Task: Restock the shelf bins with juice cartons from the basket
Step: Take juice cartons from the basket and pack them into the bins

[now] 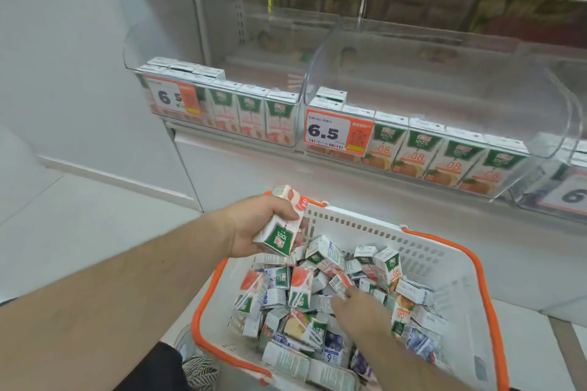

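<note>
Left hand gripping one peach carton above basket rim. Right hand down among loose cartons, fingertips pinching small carton. Dozens heaped in basket. Three clear bins: left bin, middle bin, right bin cut off. Price tag covers middle bin's left end.

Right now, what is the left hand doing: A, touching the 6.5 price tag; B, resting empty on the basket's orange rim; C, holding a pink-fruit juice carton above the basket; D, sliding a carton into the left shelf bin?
C: the left hand has its fingers wrapped round a pink-fruit juice carton, raised over the back-left corner of the white basket, well short of the shelf bins.
</note>
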`<state>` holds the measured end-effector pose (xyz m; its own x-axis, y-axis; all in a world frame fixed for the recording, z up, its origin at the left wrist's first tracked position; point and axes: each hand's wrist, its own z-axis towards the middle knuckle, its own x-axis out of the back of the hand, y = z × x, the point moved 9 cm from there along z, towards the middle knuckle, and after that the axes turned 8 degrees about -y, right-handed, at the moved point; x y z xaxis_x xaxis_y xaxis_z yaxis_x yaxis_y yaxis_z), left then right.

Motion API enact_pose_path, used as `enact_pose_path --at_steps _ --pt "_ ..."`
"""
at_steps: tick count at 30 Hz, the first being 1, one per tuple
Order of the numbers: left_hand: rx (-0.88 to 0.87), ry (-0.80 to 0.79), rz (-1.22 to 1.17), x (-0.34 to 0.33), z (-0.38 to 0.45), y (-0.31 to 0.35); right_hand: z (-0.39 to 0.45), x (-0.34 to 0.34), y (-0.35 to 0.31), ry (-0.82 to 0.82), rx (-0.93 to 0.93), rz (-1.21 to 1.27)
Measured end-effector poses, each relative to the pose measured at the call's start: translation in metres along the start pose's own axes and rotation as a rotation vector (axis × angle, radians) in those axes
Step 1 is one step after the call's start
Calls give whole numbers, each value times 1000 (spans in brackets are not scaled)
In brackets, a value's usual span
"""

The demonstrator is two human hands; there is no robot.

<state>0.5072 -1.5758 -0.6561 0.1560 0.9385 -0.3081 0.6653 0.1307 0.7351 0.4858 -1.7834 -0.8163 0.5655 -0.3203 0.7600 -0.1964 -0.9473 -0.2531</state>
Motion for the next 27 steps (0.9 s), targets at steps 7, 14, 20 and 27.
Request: enact_pose_path --at_steps 7,14,20,27 --pt "-172 -108 687 -16 -15 44 -46 107 -36 49 11 654" --pt "-185 -342 1265 -47 -34 34 -95 178 -96 -21 132 945" --pt "-361 -239 1021 -33 -63 76 -111 218 -151 -46 345 878" --pt "-443 -198 722 8 -92 115 -135 244 -224 -145 765 758"
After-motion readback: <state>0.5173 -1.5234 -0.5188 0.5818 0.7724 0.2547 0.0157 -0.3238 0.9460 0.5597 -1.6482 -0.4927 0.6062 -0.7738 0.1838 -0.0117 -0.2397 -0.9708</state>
